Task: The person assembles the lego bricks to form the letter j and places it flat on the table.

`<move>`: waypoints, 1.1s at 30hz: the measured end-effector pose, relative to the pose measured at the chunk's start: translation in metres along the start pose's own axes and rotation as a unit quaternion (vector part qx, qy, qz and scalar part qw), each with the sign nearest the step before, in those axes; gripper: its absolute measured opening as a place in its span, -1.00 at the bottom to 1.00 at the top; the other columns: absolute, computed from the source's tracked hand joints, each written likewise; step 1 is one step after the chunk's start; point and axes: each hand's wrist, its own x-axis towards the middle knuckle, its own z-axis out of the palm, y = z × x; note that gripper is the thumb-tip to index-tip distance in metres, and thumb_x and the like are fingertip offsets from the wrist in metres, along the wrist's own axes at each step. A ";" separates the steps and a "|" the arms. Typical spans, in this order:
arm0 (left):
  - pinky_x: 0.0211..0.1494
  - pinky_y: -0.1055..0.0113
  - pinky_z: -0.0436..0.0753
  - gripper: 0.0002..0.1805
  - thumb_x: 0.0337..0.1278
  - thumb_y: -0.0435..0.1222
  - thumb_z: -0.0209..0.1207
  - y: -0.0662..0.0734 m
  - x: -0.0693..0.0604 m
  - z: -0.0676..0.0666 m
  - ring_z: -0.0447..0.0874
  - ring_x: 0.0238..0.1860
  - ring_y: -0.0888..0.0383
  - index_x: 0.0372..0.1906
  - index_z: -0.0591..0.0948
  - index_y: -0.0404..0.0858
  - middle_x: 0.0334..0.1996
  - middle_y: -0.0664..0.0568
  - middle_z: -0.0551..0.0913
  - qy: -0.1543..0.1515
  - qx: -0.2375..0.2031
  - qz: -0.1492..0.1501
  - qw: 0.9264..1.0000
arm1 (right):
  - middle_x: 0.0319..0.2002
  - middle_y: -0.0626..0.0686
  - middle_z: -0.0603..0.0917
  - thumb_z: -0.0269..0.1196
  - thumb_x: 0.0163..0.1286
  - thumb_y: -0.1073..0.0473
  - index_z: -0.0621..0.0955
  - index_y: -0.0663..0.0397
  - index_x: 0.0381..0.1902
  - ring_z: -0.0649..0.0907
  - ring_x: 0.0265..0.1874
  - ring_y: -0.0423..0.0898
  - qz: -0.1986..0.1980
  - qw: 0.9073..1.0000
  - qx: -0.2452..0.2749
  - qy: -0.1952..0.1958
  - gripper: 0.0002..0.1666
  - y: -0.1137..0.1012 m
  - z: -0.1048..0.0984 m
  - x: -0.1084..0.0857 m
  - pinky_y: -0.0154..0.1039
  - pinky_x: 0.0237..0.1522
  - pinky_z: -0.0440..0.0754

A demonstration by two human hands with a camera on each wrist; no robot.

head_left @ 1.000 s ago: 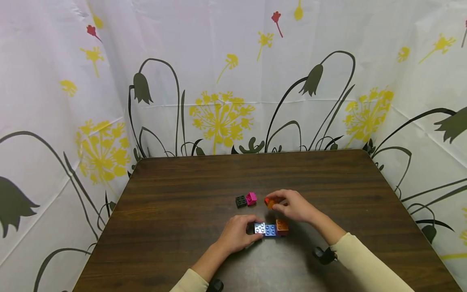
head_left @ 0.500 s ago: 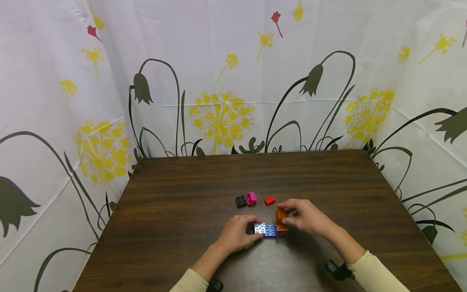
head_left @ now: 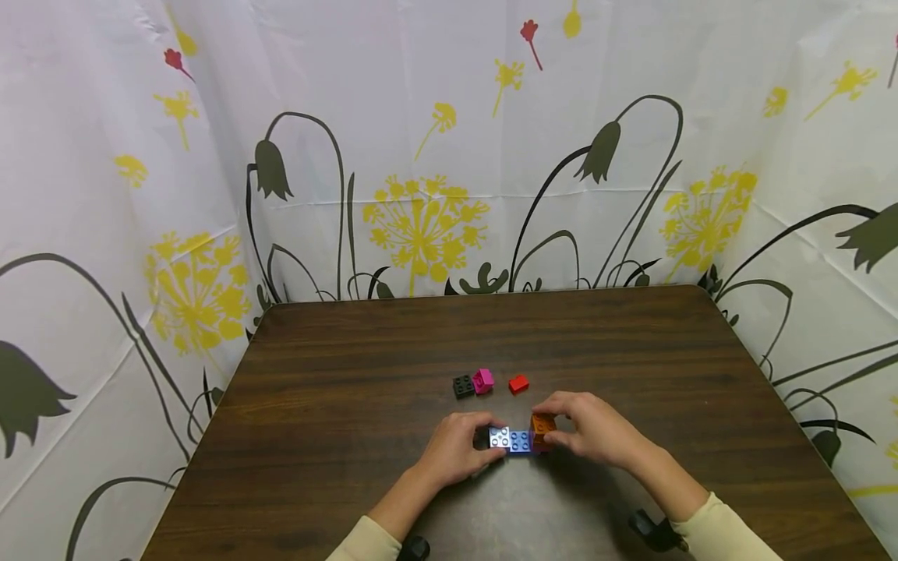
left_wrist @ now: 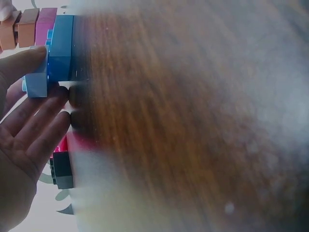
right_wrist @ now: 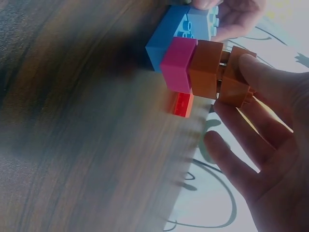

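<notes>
Flower-printed white curtain [head_left: 449, 47] hangs behind a dark wood-grain table [head_left: 337, 374], where a small brick build rests on one long blue brick [head_left: 520, 442]. Done so far: a light blue brick [head_left: 500, 437] sits on the blue brick's left end, and a magenta brick [right_wrist: 178, 65] on its right end carries a lower orange brick [right_wrist: 206, 70]. An upper orange brick [right_wrist: 234, 87] is over that, with a gap showing between the two, so pressing it home seems to be left. The right hand [head_left: 589, 427] pinches this top brick; the left hand [head_left: 454, 448] grips the light blue one between thumb and finger. Beyond the blue brick, a black brick [head_left: 464, 386], a pink brick [head_left: 483, 381] and a red brick [head_left: 518, 384] lie unattached; whether they belong cannot be told. The build looks stepped, glossy and studded, tall over the blue brick's right end.
</notes>
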 end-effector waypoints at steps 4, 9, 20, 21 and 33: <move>-0.26 0.41 0.45 -0.67 -0.01 -0.09 0.46 -0.001 0.001 0.000 0.52 -0.39 0.21 -0.08 0.72 0.03 -0.18 0.28 0.71 -0.001 -0.001 0.000 1.000 | -0.08 -0.12 0.68 0.43 0.22 0.19 0.69 0.10 0.04 0.64 -0.16 -0.24 -0.010 1.000 -0.026 0.014 -0.60 -0.001 0.001 -0.002 -0.16 -0.15 0.62; -0.30 0.42 0.43 -0.68 -0.01 -0.09 0.46 -0.001 0.001 0.001 0.48 -0.43 0.23 -0.09 0.72 0.03 -0.19 0.29 0.71 -0.002 -0.004 0.001 1.000 | -0.12 -0.15 0.69 0.46 0.19 0.14 0.72 0.03 0.01 0.66 -0.22 -0.24 -0.020 0.997 -0.060 0.034 -0.60 -0.001 0.004 -0.004 -0.18 -0.23 0.63; -0.32 0.41 0.40 -0.67 -0.01 -0.09 0.46 0.000 0.001 0.000 0.50 -0.42 0.18 -0.08 0.72 0.03 -0.21 0.30 0.69 -0.007 -0.004 -0.009 1.000 | -0.30 -0.23 0.63 0.50 0.13 0.13 0.75 -0.08 -0.05 0.43 -0.58 -0.34 -0.027 0.996 -0.075 0.046 -0.62 -0.002 0.007 -0.003 -0.38 -0.54 0.40; -0.32 0.42 0.40 -0.67 -0.01 -0.09 0.46 0.000 0.001 0.000 0.48 -0.43 0.19 -0.08 0.72 0.03 -0.22 0.30 0.69 -0.008 -0.004 -0.010 1.000 | -0.30 -0.24 0.63 0.50 0.13 0.13 0.76 -0.08 -0.05 0.40 -0.58 -0.35 -0.026 0.996 -0.076 0.046 -0.62 -0.002 0.007 -0.003 -0.39 -0.55 0.39; -0.31 0.42 0.42 -0.68 0.00 -0.09 0.45 0.000 0.001 0.000 0.49 -0.42 0.20 -0.08 0.72 0.04 -0.20 0.31 0.70 -0.010 -0.002 -0.009 1.000 | -0.34 -0.27 0.60 0.52 0.09 0.13 0.77 -0.10 -0.09 0.43 -0.56 -0.34 -0.014 0.996 -0.081 0.041 -0.64 -0.004 0.008 -0.001 -0.37 -0.54 0.38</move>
